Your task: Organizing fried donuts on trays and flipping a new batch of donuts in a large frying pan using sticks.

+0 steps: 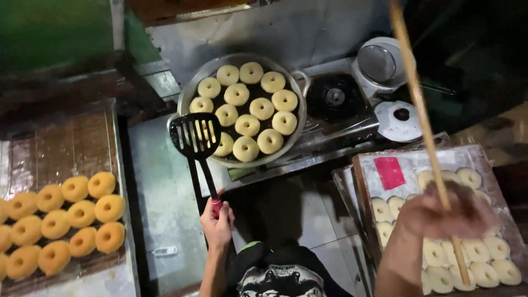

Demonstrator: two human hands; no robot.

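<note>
Gripping slotted black spatula [196,136], long wooden stick [422,110]

A round metal pan [190,91] of pale dough rings [247,125] sits at the far middle of the worktop [165,187], a black gas burner [334,98] to its right. Golden fried doughnuts [82,213] lie along the left edge; a floured wooden board [407,162] of raw rings [498,247] occupies the near right corner.
</note>
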